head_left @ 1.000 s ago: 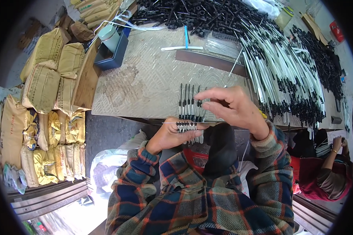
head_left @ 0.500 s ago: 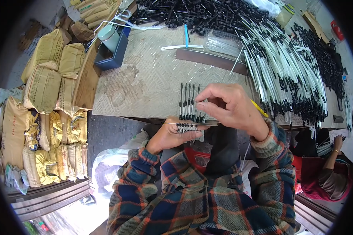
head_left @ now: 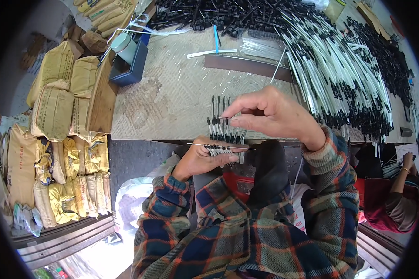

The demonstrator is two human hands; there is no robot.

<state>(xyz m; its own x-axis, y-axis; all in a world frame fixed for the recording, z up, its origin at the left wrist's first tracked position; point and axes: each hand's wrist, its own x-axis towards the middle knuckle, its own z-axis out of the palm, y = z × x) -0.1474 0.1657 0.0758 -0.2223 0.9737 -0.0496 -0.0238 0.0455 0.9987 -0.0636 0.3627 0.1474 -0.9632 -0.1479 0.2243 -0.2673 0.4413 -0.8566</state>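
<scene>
My left hand (head_left: 198, 160), just below the table edge, grips a row of black-and-white plastic strips (head_left: 216, 149) side by side. A long thin rod (head_left: 195, 144) lies crosswise along the row. Several black strip ends (head_left: 218, 104) point away from me above the row. Over them, my right hand (head_left: 270, 114) is closed in a pinch, thumb and forefinger around a thin wire pin (head_left: 222, 117) beside the black joints. The fingers hide part of the pin and some of the strips.
White strips with black ends (head_left: 340, 69) are heaped at the right, black parts (head_left: 219, 14) at the back. A clear box of thin pins (head_left: 263, 48) stands behind a brown bar (head_left: 246, 66). A blue bin (head_left: 130, 69) holds a cup. A co-worker's hand (head_left: 407, 160) is at far right.
My right hand has shifted left across the strip ends, its pinch now at the black joints. The left hand keeps its hold on the row. The whole view has shifted slightly.
</scene>
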